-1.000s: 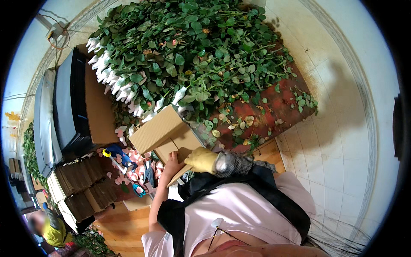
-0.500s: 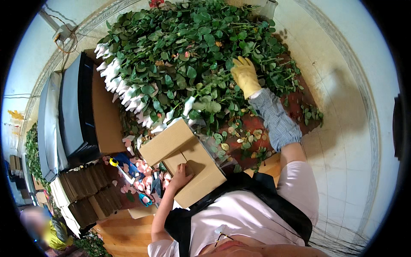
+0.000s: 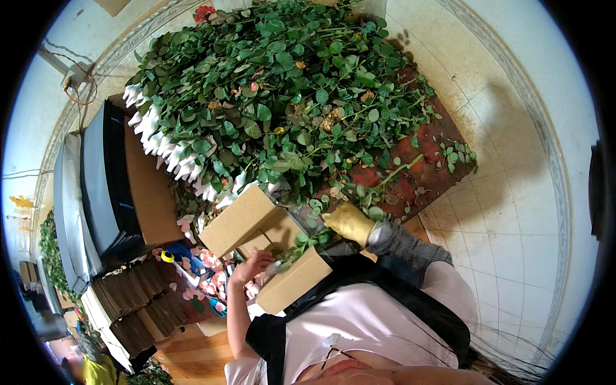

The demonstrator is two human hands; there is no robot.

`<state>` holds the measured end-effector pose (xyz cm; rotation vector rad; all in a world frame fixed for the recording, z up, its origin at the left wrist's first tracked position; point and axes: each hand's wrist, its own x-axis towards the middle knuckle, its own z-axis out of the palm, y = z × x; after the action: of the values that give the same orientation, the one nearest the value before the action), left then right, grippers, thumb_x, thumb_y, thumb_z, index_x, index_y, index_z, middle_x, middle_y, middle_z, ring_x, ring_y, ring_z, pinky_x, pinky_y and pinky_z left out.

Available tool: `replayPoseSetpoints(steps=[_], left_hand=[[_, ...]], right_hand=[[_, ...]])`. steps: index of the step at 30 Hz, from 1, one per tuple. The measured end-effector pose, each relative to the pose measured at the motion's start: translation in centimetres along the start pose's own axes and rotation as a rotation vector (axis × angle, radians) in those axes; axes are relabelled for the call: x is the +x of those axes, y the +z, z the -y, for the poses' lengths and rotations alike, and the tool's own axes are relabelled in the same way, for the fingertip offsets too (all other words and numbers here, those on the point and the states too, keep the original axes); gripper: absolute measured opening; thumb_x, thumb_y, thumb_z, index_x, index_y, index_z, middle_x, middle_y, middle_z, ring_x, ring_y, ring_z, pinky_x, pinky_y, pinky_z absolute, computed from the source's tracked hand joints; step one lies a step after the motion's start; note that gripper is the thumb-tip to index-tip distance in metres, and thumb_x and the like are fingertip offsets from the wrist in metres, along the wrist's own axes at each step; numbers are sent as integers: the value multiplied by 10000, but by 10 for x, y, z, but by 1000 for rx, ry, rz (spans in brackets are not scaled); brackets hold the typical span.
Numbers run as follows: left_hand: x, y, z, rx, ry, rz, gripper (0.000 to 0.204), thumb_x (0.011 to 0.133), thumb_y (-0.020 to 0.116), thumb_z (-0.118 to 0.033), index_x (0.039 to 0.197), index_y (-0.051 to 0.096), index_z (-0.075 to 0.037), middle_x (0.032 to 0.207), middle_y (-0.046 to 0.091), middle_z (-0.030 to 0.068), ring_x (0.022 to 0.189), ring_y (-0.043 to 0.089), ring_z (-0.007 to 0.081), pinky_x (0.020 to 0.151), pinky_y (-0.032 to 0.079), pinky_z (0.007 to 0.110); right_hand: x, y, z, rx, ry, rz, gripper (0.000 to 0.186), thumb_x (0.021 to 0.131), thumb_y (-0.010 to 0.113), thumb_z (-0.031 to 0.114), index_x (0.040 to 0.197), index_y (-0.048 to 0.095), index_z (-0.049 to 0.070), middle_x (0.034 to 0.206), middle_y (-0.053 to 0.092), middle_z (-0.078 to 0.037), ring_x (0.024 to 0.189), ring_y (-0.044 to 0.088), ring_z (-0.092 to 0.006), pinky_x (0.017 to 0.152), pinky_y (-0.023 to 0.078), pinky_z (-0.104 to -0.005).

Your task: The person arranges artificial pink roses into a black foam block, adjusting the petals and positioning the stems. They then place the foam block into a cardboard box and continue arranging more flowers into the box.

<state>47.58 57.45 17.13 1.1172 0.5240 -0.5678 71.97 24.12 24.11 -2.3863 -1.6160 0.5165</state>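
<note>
My right hand (image 3: 350, 223), in a yellow rubber glove, is closed around a long-stemmed rose. The bare stem end slants up to the right of the glove, and the rose's leaves (image 3: 301, 245) hang over a folded corrugated cardboard piece (image 3: 295, 280) in front of my body. At the flower end is a white-covered head (image 3: 273, 268), slightly blurred. My bare left hand (image 3: 253, 265) is beside that head, at the cardboard's left side, with its fingers stretched out. Beyond the cardboard lies a big heap of leafy roses (image 3: 256, 96) with white-covered heads along its left edge.
Left of the heap stands a box with dark sheets (image 3: 106, 173), and nearer are stacked brown cardboard pieces (image 3: 138, 295). Pink petals (image 3: 208, 263), blue-handled scissors (image 3: 218, 307) and a yellow-topped tool (image 3: 170, 258) lie beside the cardboard. A person in yellow (image 3: 99, 369) is at the lower left.
My right hand has come back from the heap toward the cardboard, bringing a rose. My left hand has lifted from the cardboard's middle and shifted left.
</note>
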Motion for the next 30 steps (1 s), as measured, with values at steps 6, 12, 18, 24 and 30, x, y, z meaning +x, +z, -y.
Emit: replayPoseSetpoints(steps=[6,12,18,24,30], left_hand=[[-12,39,18,811,290,-229,402,905,759,-218,1278,681,-88,1230,657,159,1155,640,316,995,509,387],[-22,59,4,1027,464,-366,330,853,789,-225,1163,760,-116,1055,631,193,1058,614,383,948,514,447],[-9,54,5,950,469,-354,284,858,791,-195,1110,747,-72,1090,665,180,947,668,359,825,562,403],[-17,60,15,760,405,-525,430,826,831,-202,1194,669,-50,1050,678,159,936,701,328,823,569,409],[-14,59,11,867,490,-472,399,817,834,-190,1155,691,-33,1059,681,172,942,708,323,819,575,402]], right_hand=[[10,12,-28,217,70,179,235,920,688,309,1006,699,91,845,711,-131,779,684,-330,708,536,-489],[131,-149,-32,317,-62,-519,169,909,705,174,1068,688,118,919,697,-82,909,683,-265,809,543,-413],[222,-142,-117,-542,251,-294,311,826,712,69,1127,696,140,1269,665,-97,1289,571,-289,1139,402,-481],[165,-225,-47,-297,1,-971,156,841,685,-8,994,690,25,965,727,-129,976,696,-298,924,554,-454],[89,-214,-83,-237,562,-500,230,906,693,121,1132,689,77,1129,727,-133,999,699,-337,878,568,-459]])
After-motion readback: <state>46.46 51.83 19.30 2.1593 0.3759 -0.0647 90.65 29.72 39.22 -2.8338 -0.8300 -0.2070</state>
